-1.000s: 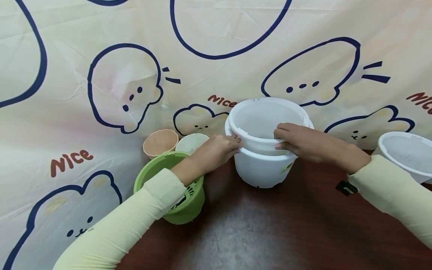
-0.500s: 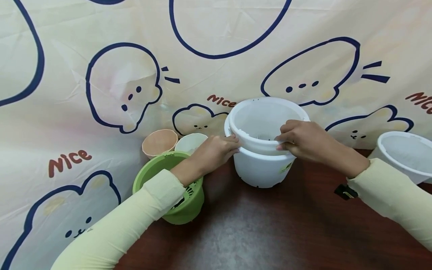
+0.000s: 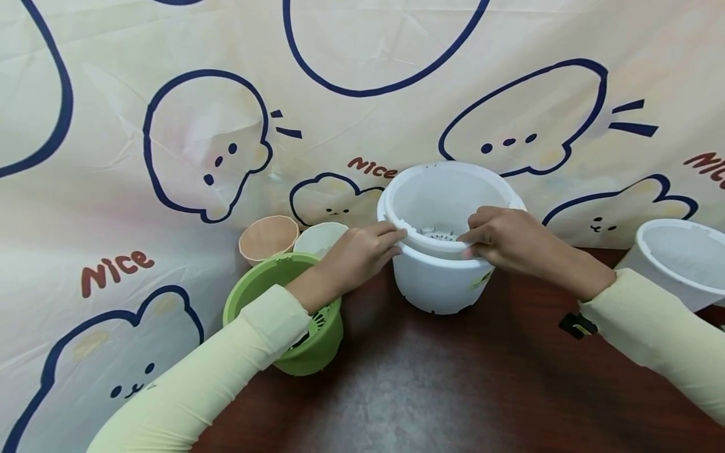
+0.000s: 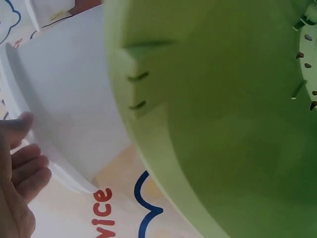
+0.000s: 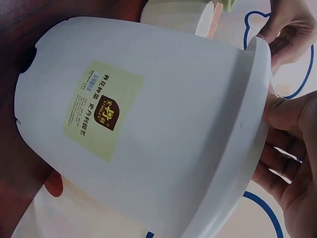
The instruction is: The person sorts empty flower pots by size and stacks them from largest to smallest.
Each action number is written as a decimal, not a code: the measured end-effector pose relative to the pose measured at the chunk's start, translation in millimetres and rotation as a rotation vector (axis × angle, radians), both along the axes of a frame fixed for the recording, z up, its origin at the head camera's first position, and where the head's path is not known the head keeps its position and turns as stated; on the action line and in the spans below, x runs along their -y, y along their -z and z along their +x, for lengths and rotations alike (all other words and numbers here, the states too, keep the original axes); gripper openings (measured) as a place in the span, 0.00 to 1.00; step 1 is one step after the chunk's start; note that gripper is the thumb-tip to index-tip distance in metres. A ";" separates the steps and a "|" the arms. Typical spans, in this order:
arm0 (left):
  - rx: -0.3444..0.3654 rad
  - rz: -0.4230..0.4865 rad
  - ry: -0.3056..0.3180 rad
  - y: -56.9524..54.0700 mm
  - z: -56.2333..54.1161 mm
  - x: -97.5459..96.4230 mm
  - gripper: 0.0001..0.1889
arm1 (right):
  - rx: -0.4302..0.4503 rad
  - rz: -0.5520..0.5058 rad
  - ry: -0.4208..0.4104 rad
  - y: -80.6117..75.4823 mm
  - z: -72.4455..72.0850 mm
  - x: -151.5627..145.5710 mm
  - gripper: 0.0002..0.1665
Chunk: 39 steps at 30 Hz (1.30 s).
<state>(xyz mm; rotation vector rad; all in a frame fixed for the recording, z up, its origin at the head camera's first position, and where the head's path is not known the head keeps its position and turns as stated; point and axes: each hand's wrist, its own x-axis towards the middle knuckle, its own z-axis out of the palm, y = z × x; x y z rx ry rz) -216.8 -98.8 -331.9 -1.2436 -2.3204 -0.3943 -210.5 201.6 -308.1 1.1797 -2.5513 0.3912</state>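
Note:
Two white flower pots stand nested on the dark table (image 3: 408, 390). The inner pot (image 3: 447, 182) sits slightly raised in the outer pot (image 3: 438, 283), and its slotted bottom shows in the head view. My left hand (image 3: 362, 251) holds the rim at the left side; whether it grips one pot or both I cannot tell. At the front right, my right hand (image 3: 504, 236) pinches the inner pot's rim between thumb and fingers. The right wrist view shows the outer pot's yellow-green label (image 5: 104, 109) and both hands at the rim.
Under my left forearm stands a green pot (image 3: 311, 362) with a slotted bottom. Behind it are an orange pot (image 3: 269, 239) and a pale pot (image 3: 320, 238). Another white pot (image 3: 688, 258) stands at the far right. A printed cloth (image 3: 351, 126) hangs behind everything.
The inner pot's front rim has come down, closer to the outer pot's rim, and more of its slotted bottom shows. My right hand shifted slightly along with it; my left hand stayed nearly still.

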 end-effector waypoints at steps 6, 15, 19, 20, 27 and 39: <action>0.001 -0.065 -0.037 -3.8 0.2 -6.7 0.26 | 0.010 -0.004 -0.010 1.1 -1.2 -1.6 0.12; 0.108 -0.198 0.003 -0.6 -3.6 -13.3 0.33 | -0.009 -0.006 0.001 5.7 3.0 -0.8 0.11; 0.156 -0.165 0.009 -3.3 -3.4 -14.0 0.31 | -0.026 -0.013 0.008 6.9 5.0 -0.7 0.11; 0.162 -0.159 0.012 -4.2 -3.3 -14.0 0.30 | -0.030 -0.017 0.007 7.2 5.1 -0.7 0.11; 0.186 -0.150 0.013 -7.3 -2.5 -13.1 0.29 | -0.055 -0.067 -0.043 9.8 4.9 -0.5 0.13; 0.159 -0.164 0.026 -7.5 -3.5 -13.6 0.28 | -0.090 -0.094 -0.055 16.2 5.3 -2.6 0.11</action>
